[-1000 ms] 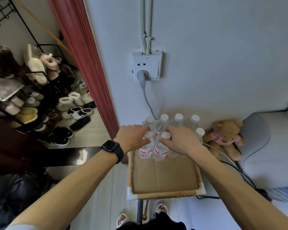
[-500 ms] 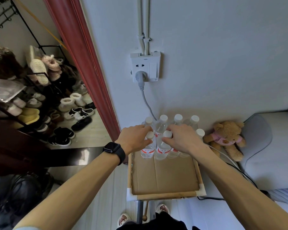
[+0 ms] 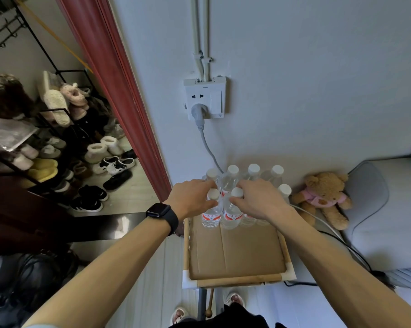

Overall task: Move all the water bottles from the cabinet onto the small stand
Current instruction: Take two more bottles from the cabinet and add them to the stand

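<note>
The left hand [image 3: 192, 201] grips the near-left clear plastic water bottle [image 3: 211, 215], which has a white cap and a red label. Its fingers [image 3: 205, 184] are curled round the neck just under the cap. The right hand [image 3: 259, 201] holds the neighbouring clear bottle [image 3: 233, 216] the same way, with fingers [image 3: 243, 185] and thumb closed round its neck. The two bottles stand side by side, touching, at the far end of the small bamboo-railed stand [image 3: 237, 278]. Their bases are down at the brown cardboard sheet [image 3: 235, 249] that covers its top. I cannot tell whether they rest on it or are just lifted off. Five more white-capped bottles [image 3: 253, 169] crowd behind them and to their right, close to the wall.

Almost nothing differs from a second ago. Both hands stay clamped on the same two necks, the bottles keep the same slight lean and place, and the same seven caps show. The near half of the cardboard is as bare as before.

A black smartwatch [image 3: 162, 215] sits on the left wrist. A brown teddy bear [image 3: 322, 197] in a pink top lies to the right of the stand, on a grey cushion [image 3: 377, 221]. A white wall socket [image 3: 204, 98] with a grey plug hangs above the bottles. A black shoe rack [image 3: 58, 138] stands far left.
</note>
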`<move>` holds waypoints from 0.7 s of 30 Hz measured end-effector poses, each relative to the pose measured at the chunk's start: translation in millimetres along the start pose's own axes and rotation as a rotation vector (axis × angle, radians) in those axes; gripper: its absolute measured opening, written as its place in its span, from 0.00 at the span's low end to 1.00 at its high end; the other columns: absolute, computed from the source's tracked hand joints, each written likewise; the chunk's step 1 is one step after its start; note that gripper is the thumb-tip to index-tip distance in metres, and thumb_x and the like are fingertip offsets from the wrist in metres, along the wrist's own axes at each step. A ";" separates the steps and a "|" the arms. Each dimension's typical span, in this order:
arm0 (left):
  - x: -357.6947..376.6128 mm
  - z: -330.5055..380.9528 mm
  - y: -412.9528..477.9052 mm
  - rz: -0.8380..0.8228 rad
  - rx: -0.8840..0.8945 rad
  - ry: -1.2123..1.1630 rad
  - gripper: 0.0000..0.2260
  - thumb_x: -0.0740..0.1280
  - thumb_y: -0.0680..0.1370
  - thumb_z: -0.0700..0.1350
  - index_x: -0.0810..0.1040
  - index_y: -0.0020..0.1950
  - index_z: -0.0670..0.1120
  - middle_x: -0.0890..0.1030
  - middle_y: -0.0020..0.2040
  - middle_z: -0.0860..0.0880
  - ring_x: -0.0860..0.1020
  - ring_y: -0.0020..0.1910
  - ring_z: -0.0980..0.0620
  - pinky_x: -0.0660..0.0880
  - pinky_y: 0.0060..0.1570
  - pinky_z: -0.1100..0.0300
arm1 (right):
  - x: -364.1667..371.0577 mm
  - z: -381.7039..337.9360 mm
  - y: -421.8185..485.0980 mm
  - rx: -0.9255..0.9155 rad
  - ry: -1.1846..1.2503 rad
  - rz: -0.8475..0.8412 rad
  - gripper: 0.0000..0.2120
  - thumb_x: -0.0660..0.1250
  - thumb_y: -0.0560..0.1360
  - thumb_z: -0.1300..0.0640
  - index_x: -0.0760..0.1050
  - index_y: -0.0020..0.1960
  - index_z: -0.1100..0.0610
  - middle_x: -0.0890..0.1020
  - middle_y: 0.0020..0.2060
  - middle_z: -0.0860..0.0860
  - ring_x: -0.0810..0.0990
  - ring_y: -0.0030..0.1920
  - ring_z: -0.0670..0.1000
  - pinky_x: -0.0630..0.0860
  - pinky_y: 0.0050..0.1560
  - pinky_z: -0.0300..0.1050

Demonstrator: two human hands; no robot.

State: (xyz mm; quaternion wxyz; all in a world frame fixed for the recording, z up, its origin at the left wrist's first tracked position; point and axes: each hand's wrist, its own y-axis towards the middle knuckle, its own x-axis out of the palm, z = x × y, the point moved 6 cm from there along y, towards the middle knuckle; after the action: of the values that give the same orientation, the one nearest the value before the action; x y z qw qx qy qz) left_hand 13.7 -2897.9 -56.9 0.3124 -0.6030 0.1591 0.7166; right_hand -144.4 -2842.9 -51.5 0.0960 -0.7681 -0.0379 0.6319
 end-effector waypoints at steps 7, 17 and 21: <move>3.1 1.5 -1.7 0.006 -0.006 -0.020 0.14 0.63 0.78 0.59 0.71 0.60 0.54 0.75 0.46 0.55 0.74 0.40 0.52 0.78 0.44 0.52 | 2.3 -3.7 -2.3 0.008 0.009 0.037 0.17 0.60 0.77 0.40 0.75 0.46 0.54 0.80 0.41 0.54 0.79 0.41 0.55 0.76 0.40 0.50; 7.0 2.6 -5.2 -0.004 -0.009 -0.029 0.19 0.64 0.78 0.58 0.67 0.66 0.55 0.78 0.52 0.52 0.76 0.44 0.50 0.80 0.46 0.50 | 4.7 -2.9 -5.6 0.005 0.004 0.051 0.18 0.58 0.76 0.39 0.74 0.53 0.52 0.82 0.45 0.53 0.80 0.42 0.55 0.79 0.45 0.53; 7.1 -3.7 -13.8 0.016 -0.031 -0.053 0.25 0.63 0.78 0.58 0.59 0.72 0.56 0.80 0.52 0.53 0.79 0.45 0.49 0.80 0.42 0.51 | -6.4 -2.0 -18.6 0.015 0.027 0.080 0.21 0.59 0.76 0.40 0.71 0.64 0.51 0.83 0.48 0.53 0.81 0.47 0.57 0.76 0.45 0.50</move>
State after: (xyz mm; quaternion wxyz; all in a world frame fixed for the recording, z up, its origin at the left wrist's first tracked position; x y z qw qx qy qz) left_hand 24.8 -2888.0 -62.5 0.3013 -0.5872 0.1443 0.7373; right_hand -142.5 -2826.0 -41.3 0.0770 -0.7769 -0.0012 0.6249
